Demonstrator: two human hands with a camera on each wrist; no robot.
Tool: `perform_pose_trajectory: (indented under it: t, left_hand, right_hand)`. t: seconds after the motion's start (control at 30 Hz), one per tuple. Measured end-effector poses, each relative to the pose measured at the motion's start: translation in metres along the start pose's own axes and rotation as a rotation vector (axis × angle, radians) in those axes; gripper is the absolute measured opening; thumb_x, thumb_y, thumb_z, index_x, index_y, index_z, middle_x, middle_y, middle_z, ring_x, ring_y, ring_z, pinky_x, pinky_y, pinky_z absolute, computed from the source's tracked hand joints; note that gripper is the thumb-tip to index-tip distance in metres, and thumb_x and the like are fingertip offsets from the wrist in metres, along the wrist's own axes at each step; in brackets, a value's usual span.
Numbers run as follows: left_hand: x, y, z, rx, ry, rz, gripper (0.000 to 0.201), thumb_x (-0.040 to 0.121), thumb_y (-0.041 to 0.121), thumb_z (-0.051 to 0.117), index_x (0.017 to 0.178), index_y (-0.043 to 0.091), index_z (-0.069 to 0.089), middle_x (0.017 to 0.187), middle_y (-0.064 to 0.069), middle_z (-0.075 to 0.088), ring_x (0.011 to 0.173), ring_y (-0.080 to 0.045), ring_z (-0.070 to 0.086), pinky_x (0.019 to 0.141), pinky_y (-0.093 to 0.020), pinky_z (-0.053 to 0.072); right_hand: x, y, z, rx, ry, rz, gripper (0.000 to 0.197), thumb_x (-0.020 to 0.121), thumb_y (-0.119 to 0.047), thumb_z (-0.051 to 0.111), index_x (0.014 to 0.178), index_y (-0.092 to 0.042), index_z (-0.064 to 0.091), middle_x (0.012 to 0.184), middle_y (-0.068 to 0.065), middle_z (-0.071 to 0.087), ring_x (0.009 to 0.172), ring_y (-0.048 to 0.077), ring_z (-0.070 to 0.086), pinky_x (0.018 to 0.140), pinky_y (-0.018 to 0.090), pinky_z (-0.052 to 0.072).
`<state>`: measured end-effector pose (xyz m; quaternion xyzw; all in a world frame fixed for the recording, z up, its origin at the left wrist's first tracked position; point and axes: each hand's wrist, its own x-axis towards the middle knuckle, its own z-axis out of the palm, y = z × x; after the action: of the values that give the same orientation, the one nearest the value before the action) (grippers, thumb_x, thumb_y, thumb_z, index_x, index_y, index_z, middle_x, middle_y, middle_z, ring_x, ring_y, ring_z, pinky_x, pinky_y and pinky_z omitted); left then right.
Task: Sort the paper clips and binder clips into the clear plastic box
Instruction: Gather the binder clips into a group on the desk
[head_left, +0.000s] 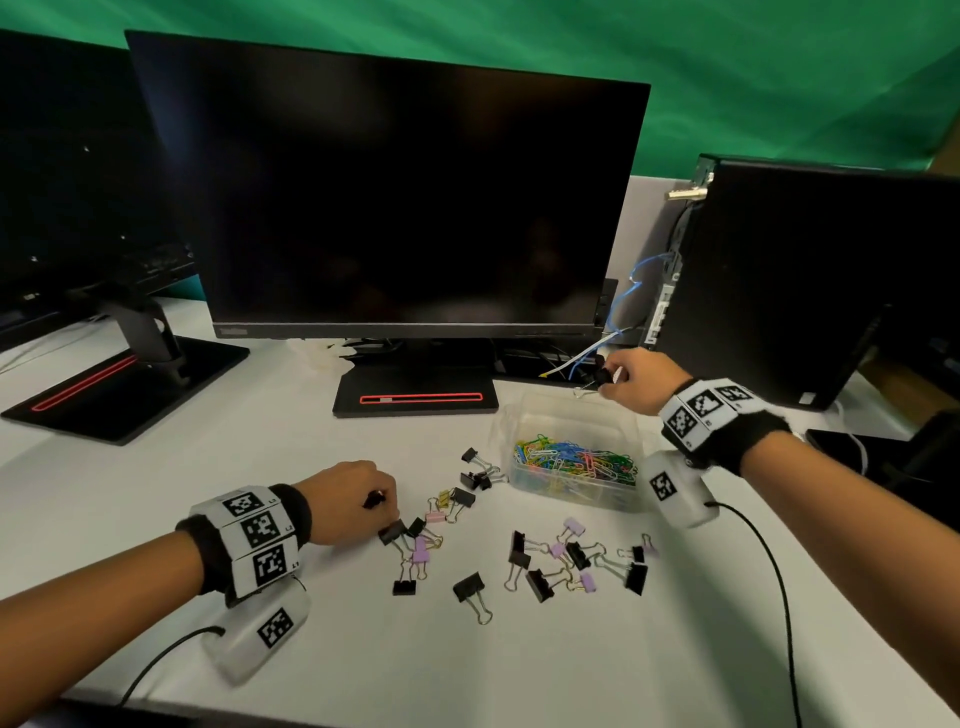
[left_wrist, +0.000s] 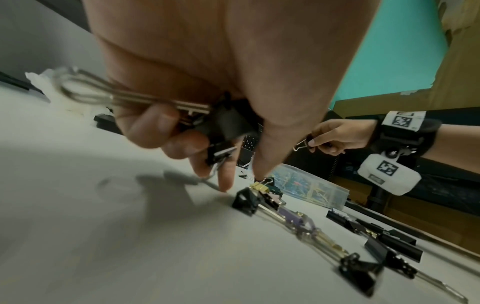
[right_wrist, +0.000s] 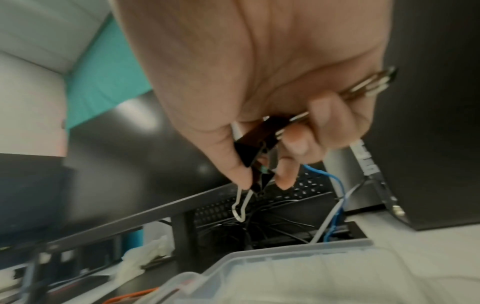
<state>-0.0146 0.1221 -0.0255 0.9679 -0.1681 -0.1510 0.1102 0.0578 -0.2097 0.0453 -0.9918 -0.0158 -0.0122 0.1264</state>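
A clear plastic box (head_left: 574, 415) stands right of centre; its near compartment holds coloured paper clips (head_left: 574, 460) and the far compartment looks bare. My right hand (head_left: 631, 382) hovers over the box's far edge (right_wrist: 285, 259) and grips black binder clips (right_wrist: 255, 148). One silver handle (right_wrist: 240, 205) hangs below its fingertips. My left hand (head_left: 353, 501) rests low on the desk at the left of the scattered binder clips (head_left: 524, 551). It holds black binder clips (left_wrist: 223, 127) in its curled fingers, its thumb and forefinger (left_wrist: 226, 181) reaching down beside a black clip on the desk (left_wrist: 245, 202).
A large dark monitor (head_left: 395, 208) and its stand (head_left: 415, 395) sit behind the box. A second monitor base (head_left: 124, 384) is at the left. A black computer tower (head_left: 810, 280) with cables (head_left: 597, 358) stands at the right. Wrist camera cords trail on the white desk (head_left: 311, 649).
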Motion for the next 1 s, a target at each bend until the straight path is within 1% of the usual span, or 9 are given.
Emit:
perform_pose_trajectory:
  t: [0.1, 0.2, 0.33, 0.47, 0.63, 0.73, 0.8, 0.87, 1.0]
  left_hand:
    - [0.003, 0.003, 0.003, -0.024, -0.029, -0.005, 0.027, 0.077, 0.051, 0.065, 0.085, 0.027, 0.055, 0.085, 0.008, 0.049, 0.076, -0.008, 0.048, 0.075, -0.025, 0.045]
    - [0.006, 0.004, 0.006, -0.028, -0.046, 0.005, 0.027, 0.076, 0.049, 0.068, 0.084, 0.028, 0.052, 0.079, 0.011, 0.048, 0.070, -0.005, 0.045, 0.066, -0.019, 0.039]
    - [0.010, 0.001, 0.002, -0.025, -0.054, 0.017, 0.022, 0.077, 0.045, 0.068, 0.081, 0.030, 0.052, 0.078, 0.011, 0.050, 0.072, -0.007, 0.046, 0.064, -0.017, 0.037]
    - [0.012, 0.002, 0.000, -0.028, -0.080, 0.027, 0.019, 0.081, 0.036, 0.066, 0.073, 0.032, 0.050, 0.069, 0.013, 0.046, 0.065, -0.005, 0.043, 0.060, -0.016, 0.035]
    - [0.013, 0.003, -0.001, 0.106, -0.106, 0.051, 0.016, 0.086, 0.039, 0.058, 0.083, 0.026, 0.050, 0.081, 0.011, 0.051, 0.075, -0.009, 0.048, 0.068, -0.019, 0.040]
    - [0.011, 0.005, 0.000, 0.201, -0.100, 0.070, 0.016, 0.089, 0.040, 0.050, 0.084, 0.026, 0.045, 0.092, 0.007, 0.049, 0.083, -0.013, 0.047, 0.074, -0.022, 0.040]
    - [0.011, 0.007, 0.001, 0.246, -0.089, 0.081, 0.016, 0.091, 0.039, 0.047, 0.085, 0.026, 0.042, 0.092, 0.008, 0.046, 0.080, -0.012, 0.045, 0.072, -0.021, 0.036]
    - [0.011, 0.009, 0.000, 0.262, -0.086, 0.081, 0.015, 0.092, 0.038, 0.045, 0.086, 0.024, 0.042, 0.091, 0.007, 0.045, 0.078, -0.013, 0.044, 0.071, -0.021, 0.034]
    - [0.014, 0.012, -0.002, 0.252, -0.093, 0.081, 0.015, 0.092, 0.033, 0.046, 0.085, 0.021, 0.041, 0.092, 0.005, 0.047, 0.077, -0.013, 0.044, 0.069, -0.021, 0.036]
  right_hand:
    - [0.013, 0.001, 0.006, -0.050, -0.065, 0.099, 0.025, 0.089, -0.023, 0.056, 0.102, -0.001, 0.061, 0.101, 0.017, 0.061, 0.097, 0.032, 0.059, 0.072, 0.030, 0.043]
    - [0.020, -0.005, 0.016, -0.103, -0.168, 0.110, 0.018, 0.088, -0.021, 0.058, 0.086, -0.003, 0.057, 0.092, 0.018, 0.058, 0.081, 0.024, 0.051, 0.058, 0.022, 0.038]
    - [0.031, -0.004, 0.030, -0.108, -0.204, 0.055, 0.027, 0.083, -0.022, 0.064, 0.100, -0.002, 0.067, 0.088, 0.016, 0.062, 0.078, 0.019, 0.050, 0.059, 0.024, 0.038]
    - [0.033, -0.007, 0.036, -0.122, -0.292, 0.059, 0.024, 0.084, -0.020, 0.060, 0.097, -0.004, 0.071, 0.094, 0.012, 0.072, 0.074, 0.020, 0.058, 0.054, 0.019, 0.042]
    - [0.035, -0.007, 0.034, -0.124, -0.287, 0.014, 0.022, 0.086, -0.019, 0.059, 0.104, -0.008, 0.066, 0.084, 0.001, 0.060, 0.054, 0.008, 0.048, 0.039, 0.010, 0.039]
    - [0.037, 0.001, 0.030, -0.036, -0.263, 0.006, 0.022, 0.083, -0.014, 0.065, 0.105, -0.017, 0.062, 0.098, 0.006, 0.061, 0.063, 0.015, 0.056, 0.059, 0.021, 0.051]
    - [0.035, 0.006, 0.025, -0.034, -0.218, -0.028, 0.028, 0.082, -0.008, 0.066, 0.109, -0.016, 0.063, 0.110, 0.010, 0.061, 0.085, 0.022, 0.060, 0.074, 0.028, 0.049]
    - [0.033, 0.013, 0.020, -0.093, -0.191, -0.034, 0.031, 0.082, -0.006, 0.064, 0.112, -0.014, 0.063, 0.116, 0.009, 0.060, 0.103, 0.025, 0.058, 0.078, 0.025, 0.043]
    - [0.023, 0.036, 0.017, -0.189, -0.218, 0.084, 0.035, 0.079, -0.021, 0.070, 0.113, -0.015, 0.061, 0.121, 0.007, 0.059, 0.108, 0.025, 0.057, 0.081, 0.026, 0.045]
